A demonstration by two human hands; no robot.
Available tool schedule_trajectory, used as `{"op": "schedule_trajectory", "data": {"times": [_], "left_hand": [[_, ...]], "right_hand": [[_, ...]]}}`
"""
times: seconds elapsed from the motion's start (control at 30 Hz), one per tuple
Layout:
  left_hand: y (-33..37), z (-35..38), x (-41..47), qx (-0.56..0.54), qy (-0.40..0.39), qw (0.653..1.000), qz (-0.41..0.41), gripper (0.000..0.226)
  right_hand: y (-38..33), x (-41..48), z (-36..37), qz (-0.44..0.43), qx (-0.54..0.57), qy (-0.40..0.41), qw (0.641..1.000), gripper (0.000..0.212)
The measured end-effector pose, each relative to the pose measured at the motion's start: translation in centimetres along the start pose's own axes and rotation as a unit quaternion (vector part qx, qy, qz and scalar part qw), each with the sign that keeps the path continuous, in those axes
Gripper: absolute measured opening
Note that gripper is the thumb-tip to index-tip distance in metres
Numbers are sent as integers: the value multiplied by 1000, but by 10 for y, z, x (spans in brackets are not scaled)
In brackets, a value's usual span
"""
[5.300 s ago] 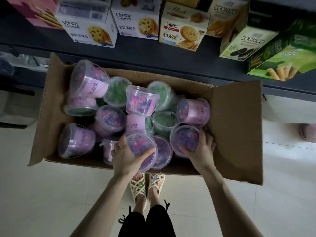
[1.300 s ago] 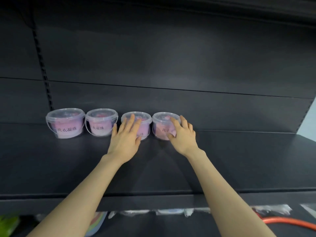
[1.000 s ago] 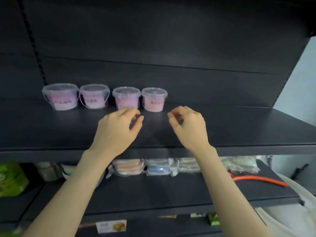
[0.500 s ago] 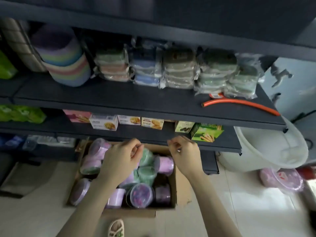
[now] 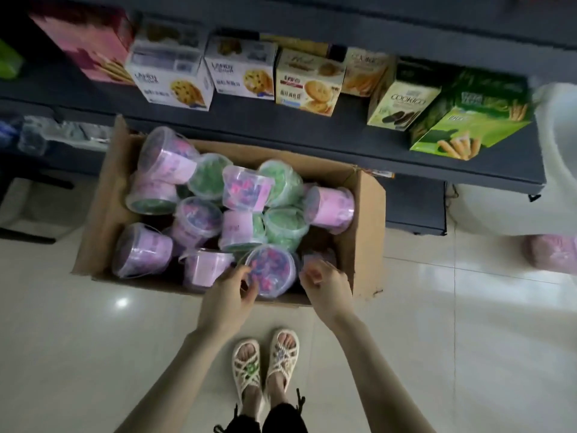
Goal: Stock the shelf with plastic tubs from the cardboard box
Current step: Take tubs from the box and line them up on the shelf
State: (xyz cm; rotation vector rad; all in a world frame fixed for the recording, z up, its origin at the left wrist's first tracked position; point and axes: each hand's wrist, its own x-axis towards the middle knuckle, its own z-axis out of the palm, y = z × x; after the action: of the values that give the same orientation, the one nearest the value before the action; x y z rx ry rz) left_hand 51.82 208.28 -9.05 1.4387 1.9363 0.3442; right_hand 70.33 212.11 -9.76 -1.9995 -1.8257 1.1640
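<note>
An open cardboard box [image 5: 103,198] stands on the floor in front of the shelving, filled with several clear plastic tubs with pink or green contents. One tub [image 5: 274,271] with mixed pink and blue contents lies at the box's near edge. My left hand [image 5: 231,292] hovers just left of that tub, its fingers loosely curled and empty. My right hand [image 5: 327,285] hangs over the box's near right corner, just right of the same tub, fingers loosely curled and holding nothing. The shelf with the stocked tubs is out of view.
A low dark shelf [image 5: 312,135] behind the box carries several biscuit boxes [image 5: 307,85]. A white basin [image 5: 555,135] and a pink item [image 5: 552,254] sit on the floor at right. My sandalled feet [image 5: 265,367] stand on pale tiles just before the box.
My hands let go of the tubs on the upper shelf and dropped, as my view swung down, to the box on the floor. Both hands now hover empty at its near edge.
</note>
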Motion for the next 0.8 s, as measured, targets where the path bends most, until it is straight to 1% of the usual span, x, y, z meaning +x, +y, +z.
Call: {"op": "schedule_trajectory", "data": {"times": [0.07, 0.13, 0.17, 0.23, 0.27, 0.3, 0.37, 0.43, 0.5, 0.53, 0.57, 0.63, 0.7, 0.73, 0.8], "left_hand": [[-17, 21, 12, -15, 3, 999, -30, 31], [-35, 38, 21, -24, 2, 998, -65, 39], [-44, 45, 26, -30, 0, 996, -84, 43], [-56, 55, 33, -57, -7, 991, -118, 51], [-59, 60, 37, -72, -19, 989, -127, 54], [-61, 63, 39, -80, -29, 988, -126, 55], [-60, 66, 43, -90, -31, 990, -103, 49], [-60, 64, 42, -132, -15, 987, -91, 43], [-62, 57, 38, -176, 5, 980, -96, 45], [-63, 53, 35, -203, 15, 974, -95, 47], [-63, 49, 32, -242, 27, 965, -94, 50], [-56, 39, 28, -341, 40, 933, -110, 59], [-48, 28, 27, -419, 33, 899, -124, 68], [-45, 22, 29, -439, 23, 890, -124, 71], [-40, 13, 31, -439, 5, 893, -105, 69]], "right_hand": [[13, 12, 21, 26, 13, -21, 999, 11], [23, 24, 39, 54, 53, -36, 996, 13], [27, 31, 46, 71, 68, -52, 994, 20], [31, 44, 59, 107, 83, -99, 986, 47], [32, 47, 65, 121, 96, -120, 981, 55], [33, 49, 71, 128, 110, -131, 977, 55], [32, 49, 78, 134, 130, -120, 975, 43], [32, 46, 80, 133, 133, -90, 978, 32], [28, 44, 78, 134, 144, -77, 977, 30], [24, 42, 76, 143, 169, -74, 972, 29], [19, 41, 75, 154, 203, -69, 964, 28], [5, 38, 73, 175, 255, -48, 950, 29], [-6, 33, 73, 183, 267, -34, 946, 34], [-11, 31, 73, 180, 272, -35, 945, 36], [-21, 26, 72, 164, 320, -45, 932, 39]]}}
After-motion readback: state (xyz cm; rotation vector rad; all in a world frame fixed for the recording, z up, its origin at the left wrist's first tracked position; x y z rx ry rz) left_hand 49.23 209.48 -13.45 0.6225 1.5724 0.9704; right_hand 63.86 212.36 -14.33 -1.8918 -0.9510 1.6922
